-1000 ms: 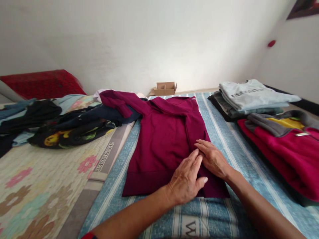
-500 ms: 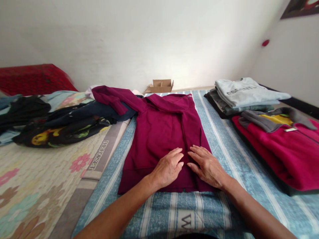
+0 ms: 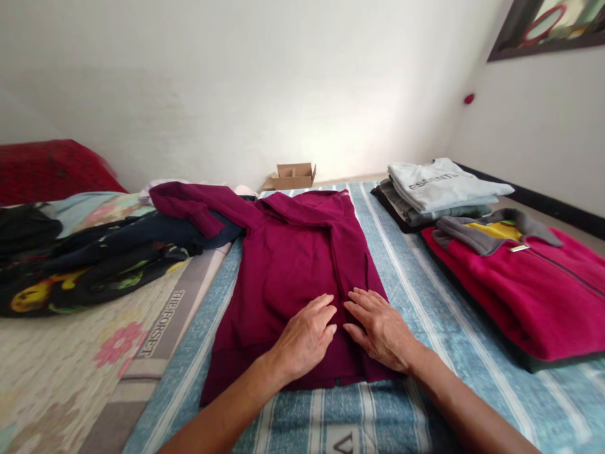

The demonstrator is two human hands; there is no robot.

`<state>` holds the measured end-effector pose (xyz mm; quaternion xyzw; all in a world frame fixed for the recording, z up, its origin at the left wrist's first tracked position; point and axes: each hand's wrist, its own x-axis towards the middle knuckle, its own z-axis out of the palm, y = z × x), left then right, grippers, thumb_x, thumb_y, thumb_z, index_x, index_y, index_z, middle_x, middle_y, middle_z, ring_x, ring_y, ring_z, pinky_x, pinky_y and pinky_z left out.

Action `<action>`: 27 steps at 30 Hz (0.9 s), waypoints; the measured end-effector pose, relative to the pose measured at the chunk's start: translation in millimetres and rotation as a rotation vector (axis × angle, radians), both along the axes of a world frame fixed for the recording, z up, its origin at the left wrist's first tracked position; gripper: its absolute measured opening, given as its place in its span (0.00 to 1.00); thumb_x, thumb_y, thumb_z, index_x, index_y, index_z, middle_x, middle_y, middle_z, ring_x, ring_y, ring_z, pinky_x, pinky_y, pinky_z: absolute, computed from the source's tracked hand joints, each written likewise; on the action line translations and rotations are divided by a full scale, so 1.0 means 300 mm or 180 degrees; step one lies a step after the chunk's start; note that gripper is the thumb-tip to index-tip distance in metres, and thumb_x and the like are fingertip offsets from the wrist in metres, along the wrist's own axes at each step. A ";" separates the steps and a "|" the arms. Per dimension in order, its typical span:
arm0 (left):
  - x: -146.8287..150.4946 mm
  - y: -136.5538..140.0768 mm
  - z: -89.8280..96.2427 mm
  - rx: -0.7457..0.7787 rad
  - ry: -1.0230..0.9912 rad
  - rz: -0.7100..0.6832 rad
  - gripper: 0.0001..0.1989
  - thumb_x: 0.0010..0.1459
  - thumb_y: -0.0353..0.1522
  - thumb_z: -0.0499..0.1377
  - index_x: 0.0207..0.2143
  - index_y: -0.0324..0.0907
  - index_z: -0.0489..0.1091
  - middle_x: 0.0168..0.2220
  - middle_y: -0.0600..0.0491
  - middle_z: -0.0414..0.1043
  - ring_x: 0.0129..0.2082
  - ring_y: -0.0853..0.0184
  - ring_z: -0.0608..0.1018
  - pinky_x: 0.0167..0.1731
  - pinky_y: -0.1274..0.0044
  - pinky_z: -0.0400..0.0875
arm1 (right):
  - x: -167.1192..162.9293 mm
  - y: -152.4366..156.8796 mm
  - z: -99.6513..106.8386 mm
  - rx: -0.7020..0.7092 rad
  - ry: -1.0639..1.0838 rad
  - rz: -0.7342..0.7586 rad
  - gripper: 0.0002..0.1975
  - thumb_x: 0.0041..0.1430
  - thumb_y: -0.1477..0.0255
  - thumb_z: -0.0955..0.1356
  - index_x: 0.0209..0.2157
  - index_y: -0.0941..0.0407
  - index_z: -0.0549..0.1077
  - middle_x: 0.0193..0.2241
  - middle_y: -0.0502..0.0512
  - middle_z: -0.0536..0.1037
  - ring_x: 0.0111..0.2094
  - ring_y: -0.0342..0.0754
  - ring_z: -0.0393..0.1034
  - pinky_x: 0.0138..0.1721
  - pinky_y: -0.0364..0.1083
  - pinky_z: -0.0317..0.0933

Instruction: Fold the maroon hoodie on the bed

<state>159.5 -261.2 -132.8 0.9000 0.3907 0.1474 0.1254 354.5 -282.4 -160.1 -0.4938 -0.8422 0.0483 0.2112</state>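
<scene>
A magenta-purple long-sleeved top [image 3: 283, 271] lies spread on the blue striped bed sheet [image 3: 406, 302], its hem toward me. One sleeve stretches out to the left over other clothes; the other is folded down along the right part of the body. My left hand [image 3: 305, 337] rests on the lower middle of the top, fingers extended. Beside it, a small gap away, my right hand [image 3: 378, 325] lies flat on the folded right part near the hem. Neither hand grips anything; the palms are hidden.
On the right sit a folded pink jacket with grey collar [image 3: 510, 290] and a stack topped by a light grey shirt [image 3: 439, 183]. Loose dark clothes [image 3: 118, 252] are heaped at left on a floral mat [image 3: 113, 353]. A small cardboard box [image 3: 293, 176] stands by the wall.
The view has turned slightly to the right, so everything sits further left or lower in the picture. Both hands stay at nearly the same place on the purple top.
</scene>
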 end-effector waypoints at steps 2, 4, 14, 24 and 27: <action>0.015 0.021 0.017 0.0078 0.0010 -0.0004 0.14 0.58 0.26 0.50 0.45 0.35 0.68 0.54 0.40 0.66 0.57 0.61 0.66 0.54 0.69 0.64 | -0.009 0.000 0.007 -0.0039 -0.0010 -0.0053 0.18 0.61 0.67 0.62 0.51 0.57 0.68 0.54 0.60 0.67 0.58 0.55 0.57 0.57 0.56 0.52; 0.040 0.056 0.030 0.0117 0.0033 0.0005 0.14 0.58 0.26 0.49 0.45 0.36 0.67 0.54 0.41 0.66 0.56 0.62 0.67 0.54 0.69 0.64 | -0.019 0.000 0.014 -0.0076 -0.0020 -0.0081 0.17 0.61 0.69 0.62 0.51 0.56 0.68 0.54 0.59 0.67 0.58 0.55 0.56 0.58 0.57 0.51; 0.258 0.317 0.016 0.0196 0.0142 -0.0172 0.17 0.60 0.27 0.48 0.50 0.33 0.65 0.57 0.41 0.62 0.59 0.64 0.62 0.59 0.72 0.57 | -0.025 -0.009 0.049 -0.0166 0.0110 -0.0228 0.14 0.58 0.74 0.62 0.45 0.54 0.70 0.53 0.58 0.67 0.58 0.55 0.55 0.59 0.59 0.47; 0.288 0.358 -0.084 -0.0142 0.0575 -0.0033 0.25 0.62 0.36 0.47 0.59 0.33 0.55 0.62 0.40 0.52 0.63 0.59 0.54 0.60 0.66 0.52 | -0.052 -0.017 0.002 0.0003 0.0370 -0.0371 0.13 0.60 0.72 0.61 0.45 0.55 0.70 0.51 0.56 0.70 0.57 0.54 0.57 0.60 0.56 0.47; 0.279 0.355 -0.090 -0.0090 0.0520 -0.0008 0.25 0.61 0.36 0.48 0.58 0.32 0.55 0.61 0.38 0.54 0.62 0.59 0.56 0.59 0.66 0.53 | -0.060 -0.015 -0.011 0.0125 0.0400 -0.0407 0.13 0.59 0.72 0.62 0.45 0.55 0.71 0.50 0.57 0.71 0.55 0.54 0.60 0.60 0.56 0.49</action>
